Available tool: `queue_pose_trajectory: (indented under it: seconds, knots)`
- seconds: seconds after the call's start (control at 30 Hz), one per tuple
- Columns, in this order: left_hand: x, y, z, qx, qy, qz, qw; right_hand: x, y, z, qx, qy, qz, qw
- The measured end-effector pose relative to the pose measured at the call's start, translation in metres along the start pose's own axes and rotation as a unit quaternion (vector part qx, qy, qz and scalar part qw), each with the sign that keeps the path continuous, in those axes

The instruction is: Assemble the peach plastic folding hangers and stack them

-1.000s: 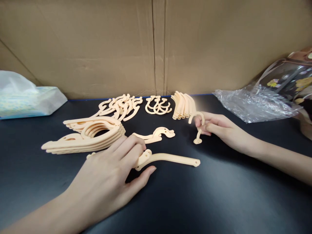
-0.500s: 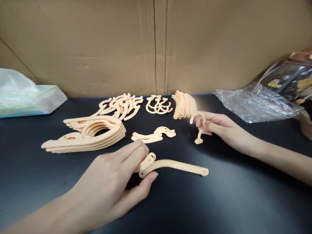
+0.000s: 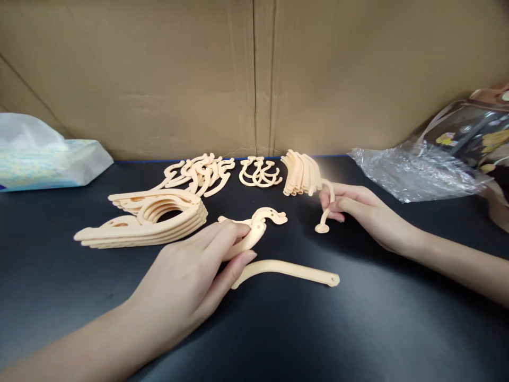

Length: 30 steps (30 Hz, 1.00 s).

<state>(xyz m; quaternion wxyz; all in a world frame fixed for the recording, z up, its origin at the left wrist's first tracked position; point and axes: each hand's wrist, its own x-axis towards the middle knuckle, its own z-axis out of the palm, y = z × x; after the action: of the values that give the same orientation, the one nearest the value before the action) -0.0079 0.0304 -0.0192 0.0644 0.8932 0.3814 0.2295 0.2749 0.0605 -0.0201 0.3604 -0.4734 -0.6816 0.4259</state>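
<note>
My left hand (image 3: pixel 199 270) is closed, pinching a short beige plastic hanger piece (image 3: pixel 251 239) between thumb and fingers, raised off the table. Its lower end is hidden by the fingers. Just below lies a long curved hanger arm (image 3: pixel 294 268) with a hole at its right end; its left end passes behind my thumb. Beyond the held piece rest flat curved pieces (image 3: pixel 272 214), partly covered by my fingers. My right hand (image 3: pixel 353 207) is closed on a beige hanger hook (image 3: pixel 330 199), whose round disc end points down. The hook's tip is beside a bundle of hanger arms (image 3: pixel 300 172).
Stacked hanger frames (image 3: pixel 159 231) lie on the black table (image 3: pixel 358 329) at left. Behind are a pile of curved pieces (image 3: pixel 202 172) and loose hooks (image 3: pixel 258 172). A tissue pack (image 3: pixel 51 164), clear plastic bag (image 3: pixel 429 170) and transparent bag (image 3: pixel 477 127) flank the cardboard wall (image 3: pixel 159 79).
My left hand has lifted the short piece away from the long arm, which stays on the table. My right hand, still holding the hook, has turned it slightly.
</note>
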Motion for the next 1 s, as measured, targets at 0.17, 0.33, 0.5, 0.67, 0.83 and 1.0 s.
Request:
queue_pose_trajectory:
  seconds: [0.17,0.33,0.5,0.67,0.83,1.0]
  knots:
    - [0.011,0.000,0.005,0.028,-0.009,0.029,0.999,0.004,-0.002,0.008,0.082,0.000,-0.016,0.997]
    - [0.016,0.000,0.009,0.028,0.003,0.065,0.998,0.011,-0.010,0.027,0.151,-0.017,-0.004,0.988]
    - [0.016,0.002,0.007,0.008,0.007,0.079,0.997,0.015,-0.014,0.035,0.202,-0.045,-0.007,0.978]
    - [0.015,0.004,0.002,-0.008,-0.010,0.083,0.996,0.014,-0.013,0.032,0.211,-0.064,-0.006,0.975]
    - [0.015,0.003,0.003,-0.024,-0.023,0.111,0.993,0.013,-0.014,0.031,0.214,-0.087,-0.002,0.973]
    - [0.014,0.000,0.006,-0.026,-0.005,0.119,0.992,0.012,-0.012,0.030,0.206,-0.122,-0.008,0.971]
